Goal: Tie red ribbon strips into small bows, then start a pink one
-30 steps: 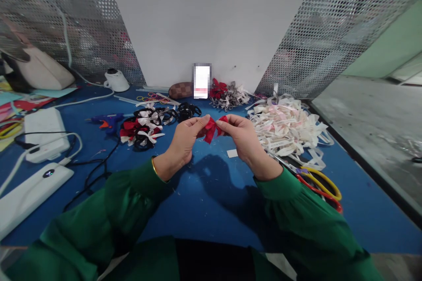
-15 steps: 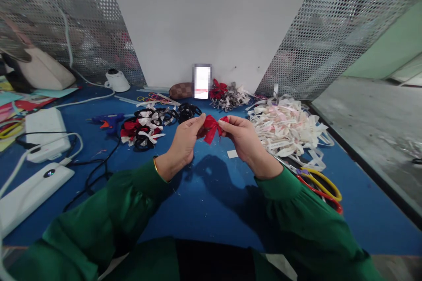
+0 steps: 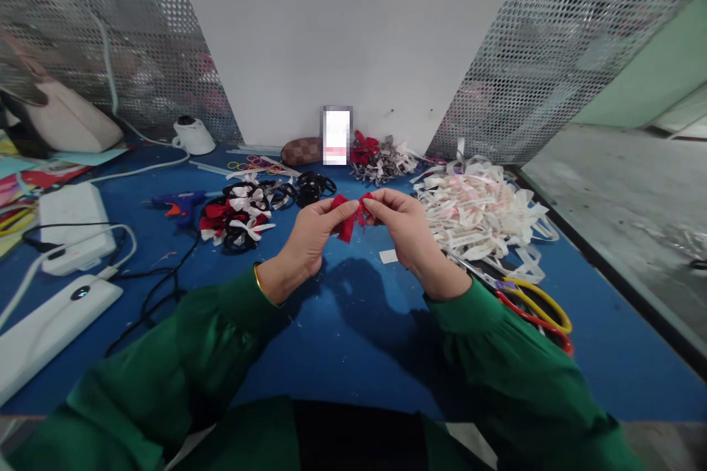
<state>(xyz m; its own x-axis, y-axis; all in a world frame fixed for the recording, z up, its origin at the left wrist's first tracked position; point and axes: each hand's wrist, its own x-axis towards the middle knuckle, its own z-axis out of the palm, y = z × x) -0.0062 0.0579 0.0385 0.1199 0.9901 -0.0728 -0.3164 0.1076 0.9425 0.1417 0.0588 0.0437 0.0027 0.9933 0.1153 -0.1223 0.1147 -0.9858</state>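
A red ribbon bow (image 3: 345, 227) is held up over the blue table (image 3: 331, 353), between my two hands. My left hand (image 3: 314, 232) pinches its left side, with the thumb lying across the ribbon near the middle. On the other side, my right hand (image 3: 402, 224) grips the bow's right part between thumb and forefinger. The fingers hide much of the bow's centre. A small white label (image 3: 388, 257) lies on the table just below my right hand.
Left of my hands are black hair ties with bows (image 3: 243, 210) and a blue glue gun (image 3: 180, 204) with a cable. Cream ribbons (image 3: 475, 210) are heaped at the right, with scissors (image 3: 538, 309) nearer me. A phone (image 3: 336, 136) stands at the back.
My left thumb has moved right, onto the middle of the bow. The bow's loops and tails now look more bunched and covered by my fingers. The view has shifted slightly.
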